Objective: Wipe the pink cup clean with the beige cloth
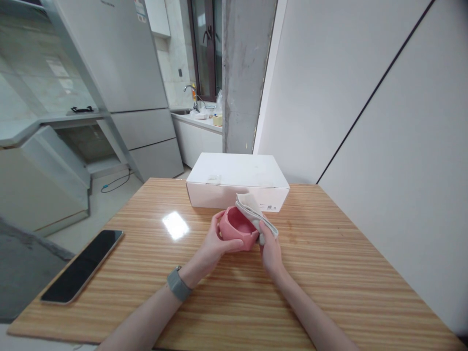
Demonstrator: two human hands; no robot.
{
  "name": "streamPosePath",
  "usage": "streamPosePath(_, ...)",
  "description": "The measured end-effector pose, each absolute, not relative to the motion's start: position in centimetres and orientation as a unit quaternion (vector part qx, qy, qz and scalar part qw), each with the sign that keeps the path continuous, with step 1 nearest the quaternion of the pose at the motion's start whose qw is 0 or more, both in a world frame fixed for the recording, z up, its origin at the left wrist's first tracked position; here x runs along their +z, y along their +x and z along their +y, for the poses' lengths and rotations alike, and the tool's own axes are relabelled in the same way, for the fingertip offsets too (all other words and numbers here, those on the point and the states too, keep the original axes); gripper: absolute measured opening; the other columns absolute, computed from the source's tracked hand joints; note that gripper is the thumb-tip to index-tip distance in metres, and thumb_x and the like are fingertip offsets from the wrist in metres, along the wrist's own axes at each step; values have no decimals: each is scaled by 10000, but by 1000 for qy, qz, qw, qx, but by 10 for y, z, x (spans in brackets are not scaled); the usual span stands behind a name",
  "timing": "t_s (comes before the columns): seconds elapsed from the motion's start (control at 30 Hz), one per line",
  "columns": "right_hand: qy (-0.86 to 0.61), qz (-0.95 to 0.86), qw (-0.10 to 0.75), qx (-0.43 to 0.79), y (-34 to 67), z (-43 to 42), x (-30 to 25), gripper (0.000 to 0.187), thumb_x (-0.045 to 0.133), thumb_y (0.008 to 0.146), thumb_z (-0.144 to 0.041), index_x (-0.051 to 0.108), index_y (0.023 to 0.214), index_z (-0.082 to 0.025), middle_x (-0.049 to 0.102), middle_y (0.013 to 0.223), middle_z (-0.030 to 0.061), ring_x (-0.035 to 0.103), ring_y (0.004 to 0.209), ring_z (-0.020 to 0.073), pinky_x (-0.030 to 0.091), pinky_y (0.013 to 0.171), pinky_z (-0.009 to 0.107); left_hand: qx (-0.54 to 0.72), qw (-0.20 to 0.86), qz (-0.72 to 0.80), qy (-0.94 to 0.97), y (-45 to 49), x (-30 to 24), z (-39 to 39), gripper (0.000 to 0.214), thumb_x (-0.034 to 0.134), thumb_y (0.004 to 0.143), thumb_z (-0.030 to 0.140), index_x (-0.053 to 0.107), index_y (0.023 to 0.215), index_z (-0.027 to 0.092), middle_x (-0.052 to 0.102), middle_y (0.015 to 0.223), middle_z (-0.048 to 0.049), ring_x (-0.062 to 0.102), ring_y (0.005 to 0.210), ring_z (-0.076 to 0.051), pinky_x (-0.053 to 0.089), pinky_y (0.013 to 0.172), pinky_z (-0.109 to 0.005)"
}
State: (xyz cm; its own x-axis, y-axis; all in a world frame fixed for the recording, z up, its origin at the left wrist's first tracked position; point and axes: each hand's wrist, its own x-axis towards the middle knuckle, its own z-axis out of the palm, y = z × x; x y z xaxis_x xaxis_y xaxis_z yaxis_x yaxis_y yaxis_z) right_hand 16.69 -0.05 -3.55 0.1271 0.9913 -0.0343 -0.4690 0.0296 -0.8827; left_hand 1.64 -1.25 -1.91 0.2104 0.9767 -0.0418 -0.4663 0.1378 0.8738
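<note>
A pink ashtray (228, 228) with a notched rim is tilted above the table, its hollow facing up and toward the right. My left hand (214, 243) grips it from the left, thumb along the near side and fingers round the far side. In my right hand (271, 251) is a folded pale grey cloth (254, 210), pinched under the thumb. The cloth lies against the ashtray's right rim and covers part of it. Fingers behind the cloth are partly hidden. A grey watch band (179, 285) circles my left wrist.
A white cardboard box (237, 170) stands on the wooden table (351, 273) just beyond my hands. A dark-screened phone (84, 268) lies near the table's left edge. A white wall panel (383, 146) borders the right side; a fridge (109, 58) stands behind at left.
</note>
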Motion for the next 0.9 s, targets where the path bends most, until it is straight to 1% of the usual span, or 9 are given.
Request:
streamPosePath(0.1, -404, -290, 655, 569, 175, 10, -32, 247, 690, 741, -425, 738, 916, -257, 754, 1087, -9, 565, 1243, 266, 400, 1092, 408, 519, 723, 289, 353, 18, -13, -17, 767, 796, 730, 254, 410, 1390, 308, 463, 1450, -114, 525, 1250, -333, 547, 917, -486)
streamPosePath(0.17, -402, -281, 649, 582, 179, 14, -27, 238, 662, 749, -420, 744, 899, -254, 768, 1044, -5, 616, 1177, 270, 459, 1030, 403, 511, 737, 275, 346, 18, -12, -17, 684, 753, 778, 274, 440, 1384, 314, 460, 1452, -104, 538, 1234, -332, 558, 898, -492)
streamPosePath(0.3, -395, -267, 638, 605, 182, 12, -20, 215, 674, 724, -398, 748, 864, -253, 783, 974, -11, 666, 1089, 273, 506, 955, 382, 496, 739, 287, 354, 14, -14, -15, 733, 795, 717, 210, 470, 1368, 301, 495, 1417, -107, 564, 1194, -314, 561, 886, -445)
streamPosePath(0.43, -378, -279, 615, 633, 185, 7, -16, 226, 697, 718, -399, 757, 862, -234, 787, 955, 23, 675, 1066, 305, 524, 919, 411, 489, 732, 285, 378, 8, -13, -11, 815, 847, 608, 158, 503, 1340, 254, 552, 1363, -113, 553, 1202, -303, 514, 935, -386)
streamPosePath(0.57, -365, -294, 606, 643, 186, 6, -15, 240, 714, 720, -407, 766, 867, -225, 786, 960, 35, 647, 1121, 314, 502, 957, 420, 502, 705, 292, 407, 7, -13, -9, 839, 880, 514, 110, 548, 1279, 204, 580, 1335, -127, 525, 1236, -314, 472, 962, -356)
streamPosePath(0.67, -362, -299, 618, 630, 182, 7, -19, 249, 710, 737, -421, 765, 903, -242, 780, 999, 11, 628, 1155, 291, 448, 1035, 415, 520, 676, 316, 417, 8, -16, -7, 797, 885, 531, 138, 554, 1255, 189, 590, 1323, -136, 535, 1223, -318, 461, 973, -376)
streamPosePath(0.73, -360, -300, 628, 621, 178, 8, -24, 268, 704, 750, -433, 761, 939, -253, 770, 1044, -4, 616, 1175, 274, 406, 1083, 410, 534, 647, 339, 425, 10, -18, -7, 799, 893, 532, 169, 546, 1252, 185, 597, 1309, -138, 541, 1214, -320, 458, 981, -390)
streamPosePath(0.8, -360, -306, 633, 614, 173, 8, -31, 302, 699, 762, -448, 754, 980, -246, 757, 1095, -1, 590, 1213, 268, 372, 1115, 412, 552, 605, 371, 438, 13, -20, -7, 842, 910, 505, 187, 527, 1255, 192, 590, 1305, -134, 539, 1215, -323, 454, 992, -396)
streamPosePath(0.9, -358, -329, 645, 590, 167, 6, -42, 358, 692, 787, -468, 732, 1059, -239, 719, 1197, 4, 510, 1308, 261, 323, 1154, 428, 567, 545, 414, 459, 16, -23, -8, 929, 925, 481, 220, 467, 1289, 222, 559, 1318, -122, 546, 1206, -318, 451, 1006, -415)
